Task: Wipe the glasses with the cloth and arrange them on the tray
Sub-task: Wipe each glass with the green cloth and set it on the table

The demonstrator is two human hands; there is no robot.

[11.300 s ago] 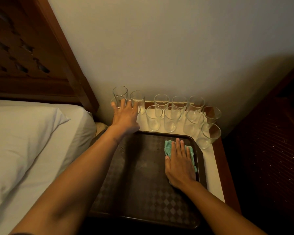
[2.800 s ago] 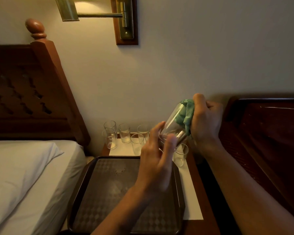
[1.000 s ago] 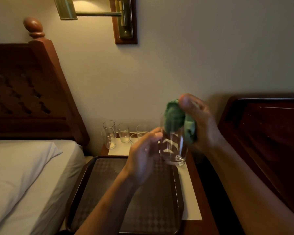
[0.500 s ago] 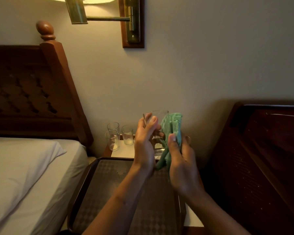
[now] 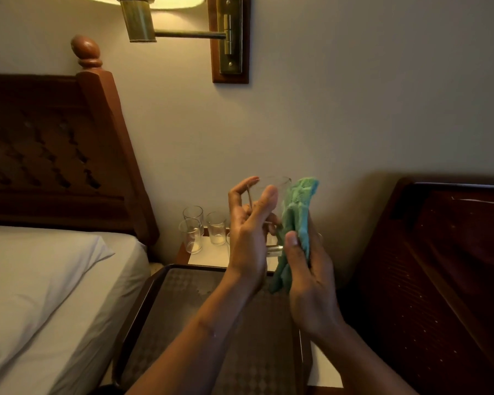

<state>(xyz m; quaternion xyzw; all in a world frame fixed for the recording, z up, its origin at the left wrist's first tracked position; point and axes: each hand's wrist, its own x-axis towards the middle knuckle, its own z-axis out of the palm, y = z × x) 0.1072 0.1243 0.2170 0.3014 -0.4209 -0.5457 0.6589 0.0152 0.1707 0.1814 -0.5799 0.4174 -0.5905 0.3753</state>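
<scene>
L hand is wrapped round the glass: thumb up the near side, fingers curled round the far side, palm at its left wall. The glass is upright, mouth up, held in the air, resting on nothing. R hand grips the green cloth, thumb pinning it vs. the fingers. The cloth stands btwn that hand and the glass, flat on the glass's right wall from rim to base, w/ a tail hanging below the base. So the glass sits btwn both hands, L hand gripping it direct, R hand touching it only thru the cloth. Wrists are close together, forearms coming up from the bottom of view.

Under the forearms lies the tray, dark, diamond-patterned, raised rim, on the nightstand. The held glass hovers over approx. its far edge. Beyond the tray, on the nightstand's pale top by the wall, the other glasses stand upright: three clear to see, left of my L hand, close together. Any more are hidden behind my hands, can't count them.

Left of the tray is the bed w/ a white pillow and carved wooden headboard. A 2nd dark headboard is on the right. Above, a brass wall lamp is lit.
</scene>
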